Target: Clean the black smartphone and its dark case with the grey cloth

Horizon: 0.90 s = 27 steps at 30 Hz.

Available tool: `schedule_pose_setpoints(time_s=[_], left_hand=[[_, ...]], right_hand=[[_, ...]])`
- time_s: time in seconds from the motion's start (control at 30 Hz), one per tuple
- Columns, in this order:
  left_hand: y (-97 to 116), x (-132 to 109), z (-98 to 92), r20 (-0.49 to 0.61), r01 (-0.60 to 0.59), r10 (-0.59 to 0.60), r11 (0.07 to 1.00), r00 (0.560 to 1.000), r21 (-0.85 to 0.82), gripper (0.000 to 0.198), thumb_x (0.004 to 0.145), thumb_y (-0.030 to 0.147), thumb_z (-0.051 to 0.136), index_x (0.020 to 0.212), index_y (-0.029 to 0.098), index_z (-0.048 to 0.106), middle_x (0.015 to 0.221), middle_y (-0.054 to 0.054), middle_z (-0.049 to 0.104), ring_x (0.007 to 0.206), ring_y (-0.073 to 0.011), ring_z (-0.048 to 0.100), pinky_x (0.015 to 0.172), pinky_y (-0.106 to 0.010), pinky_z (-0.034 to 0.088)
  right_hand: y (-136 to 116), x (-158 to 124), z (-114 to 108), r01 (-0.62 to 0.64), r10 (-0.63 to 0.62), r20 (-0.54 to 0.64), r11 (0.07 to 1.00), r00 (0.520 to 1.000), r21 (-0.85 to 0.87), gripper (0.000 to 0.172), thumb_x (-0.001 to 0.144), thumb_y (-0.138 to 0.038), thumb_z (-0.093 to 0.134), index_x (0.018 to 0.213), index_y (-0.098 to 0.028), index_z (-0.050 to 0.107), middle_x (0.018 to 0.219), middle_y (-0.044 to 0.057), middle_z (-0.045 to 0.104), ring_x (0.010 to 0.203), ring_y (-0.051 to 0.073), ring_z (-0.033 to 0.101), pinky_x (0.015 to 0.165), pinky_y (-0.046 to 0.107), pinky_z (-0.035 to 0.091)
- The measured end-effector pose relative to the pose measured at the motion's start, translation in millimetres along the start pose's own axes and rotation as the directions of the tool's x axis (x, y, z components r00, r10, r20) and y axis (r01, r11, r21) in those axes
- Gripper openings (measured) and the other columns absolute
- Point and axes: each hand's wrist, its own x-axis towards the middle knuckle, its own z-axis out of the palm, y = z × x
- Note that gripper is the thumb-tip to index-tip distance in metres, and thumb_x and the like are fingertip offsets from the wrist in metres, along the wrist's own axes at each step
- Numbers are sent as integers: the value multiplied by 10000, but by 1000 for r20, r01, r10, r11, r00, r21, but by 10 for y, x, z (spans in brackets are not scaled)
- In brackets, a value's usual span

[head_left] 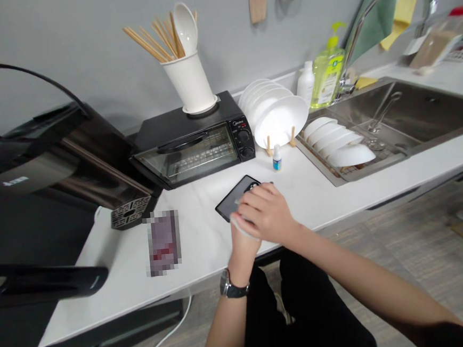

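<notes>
My right hand point(267, 213) is closed, its fingers curled over my left hand point(244, 243), which comes up from below and wears a black-strapped watch point(227, 284). A thin white edge point(244, 229) of something pokes out between the two hands; what it belongs to is hidden. My left fingers are covered by the right hand. Just beyond the hands is a flat grey phone-like device point(234, 196) with a black rim and round camera rings, partly hidden by my fingers. A small spray bottle point(277, 159) with a blue label stands behind it.
A toaster oven point(197, 149) carries a white utensil holder point(190, 83). At left stand a black machine point(93, 147) and a pixelated item point(164, 243). White plates point(279, 119) in a rack, a yellow-green soap bottle point(328, 75) and a sink point(424, 126) with bowls point(337, 141) are to the right.
</notes>
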Motion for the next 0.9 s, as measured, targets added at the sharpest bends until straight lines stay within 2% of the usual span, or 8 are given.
schedule_pose_setpoints(time_s=[0.2,0.3,0.37,0.4,0.5,0.67,0.77,0.9], left_hand=[[170,-54,-25,167,-90,98,995,981,-52,121,904,116,652,898,195,743,872,-17,797,769,-167,746,758,-251,589],[221,-109,-13,185,-178,185,982,965,-54,319,972,113,590,1228,252,720,1219,-22,783,1102,-176,749,995,-288,581],[215,-153,-15,214,-224,213,974,953,30,410,997,96,537,1354,262,651,1326,-21,737,1214,-175,706,1060,-316,564],[204,-176,-22,233,-236,211,968,949,88,443,997,78,516,1387,257,626,1360,-26,718,1245,-180,689,1079,-334,559],[169,-240,-52,280,-244,176,942,944,229,500,979,35,497,1431,233,581,1451,-46,655,1313,-202,646,1122,-377,541],[142,-327,-102,358,-281,171,917,918,282,514,968,20,482,1450,184,556,1534,-83,578,1418,-219,554,1201,-390,473],[127,-360,-162,410,-320,191,908,892,271,534,982,38,459,1499,161,506,1601,-105,494,1497,-236,456,1246,-420,416],[41,-363,-333,496,-317,186,928,848,194,555,1002,144,524,1545,231,448,1666,-76,396,1556,-242,355,1295,-505,314]], right_hand=[[382,-314,-44,-216,248,-216,963,944,163,416,994,-310,518,592,-251,429,613,22,535,614,188,450,614,368,319],[513,-500,7,-572,658,-244,746,712,341,471,1034,-432,448,609,-263,336,583,-11,401,580,176,397,588,354,309],[566,-609,102,-719,835,-142,533,531,445,497,1031,-530,426,624,-265,319,579,-40,315,560,159,343,562,337,284],[589,-654,153,-749,866,-57,461,497,476,505,1022,-564,425,628,-262,333,582,-47,305,558,153,333,556,330,279],[647,-745,262,-766,815,147,442,560,467,504,1013,-580,432,636,-248,389,587,-48,344,572,150,358,572,323,288],[679,-810,250,-678,656,187,670,731,303,310,1027,-398,470,783,-221,544,742,11,578,704,186,543,692,327,396],[652,-820,240,-646,605,226,728,763,230,121,979,-308,551,1001,-201,604,912,55,680,827,211,643,768,334,466],[572,-818,221,-572,540,254,817,802,69,193,1000,-368,570,915,-209,639,915,75,700,874,244,672,779,351,521]])
